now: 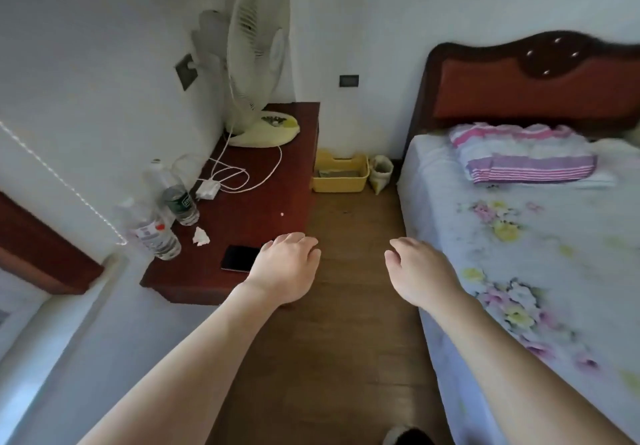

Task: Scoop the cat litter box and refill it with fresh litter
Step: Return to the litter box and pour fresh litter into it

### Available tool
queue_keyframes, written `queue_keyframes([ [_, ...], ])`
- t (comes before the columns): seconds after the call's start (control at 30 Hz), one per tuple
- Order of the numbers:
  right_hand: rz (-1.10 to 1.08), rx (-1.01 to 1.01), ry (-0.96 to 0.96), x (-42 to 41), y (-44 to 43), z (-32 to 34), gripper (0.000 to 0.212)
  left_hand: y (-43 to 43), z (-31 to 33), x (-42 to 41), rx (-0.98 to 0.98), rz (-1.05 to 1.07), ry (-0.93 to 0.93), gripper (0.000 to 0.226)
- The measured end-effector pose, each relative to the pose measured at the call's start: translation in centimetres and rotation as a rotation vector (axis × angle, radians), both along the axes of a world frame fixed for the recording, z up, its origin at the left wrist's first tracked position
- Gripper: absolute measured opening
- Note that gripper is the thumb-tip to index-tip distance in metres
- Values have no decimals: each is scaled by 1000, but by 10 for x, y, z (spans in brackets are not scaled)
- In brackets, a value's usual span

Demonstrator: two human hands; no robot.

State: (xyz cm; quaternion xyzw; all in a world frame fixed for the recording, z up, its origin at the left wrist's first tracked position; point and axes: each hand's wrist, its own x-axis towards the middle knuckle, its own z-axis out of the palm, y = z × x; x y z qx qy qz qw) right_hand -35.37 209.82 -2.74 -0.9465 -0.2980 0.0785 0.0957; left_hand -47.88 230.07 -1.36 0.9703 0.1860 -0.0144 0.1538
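A yellow litter box (339, 183) stands on the wooden floor against the far wall, between the bedside table and the bed. Grey litter and something flat lie inside it. A small pale bag (381, 173) leans beside it on the right, its top open. My left hand (285, 266) is stretched forward over the table's near right corner, fingers loosely curled, holding nothing. My right hand (417, 270) reaches forward above the floor, also loosely curled and empty. Both hands are well short of the box. No scoop is visible.
A dark red bedside table (270, 209) on the left carries a fan (258, 46), white cables, plastic bottles (180, 202), a crumpled tissue and a black phone (240, 258). A bed (536, 237) with floral sheet fills the right. A strip of floor (346, 306) runs between them.
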Motion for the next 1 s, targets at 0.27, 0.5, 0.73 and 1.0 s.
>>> queue_keyframes([
  [0.27,-47,-22,-33,125,-27,-6,38,-10,-15,140,90,-90,83,44],
  [0.5,33,55,-131,227,-28,1,29,-18,-13,243,69,-57,67,44],
  [0.73,40,34,-96,312,-5,-4,27,6,-10,322,55,-24,93,45],
  [1.0,34,-1,-22,413,67,-14,25,84,-26,430,84,-49,122,46],
])
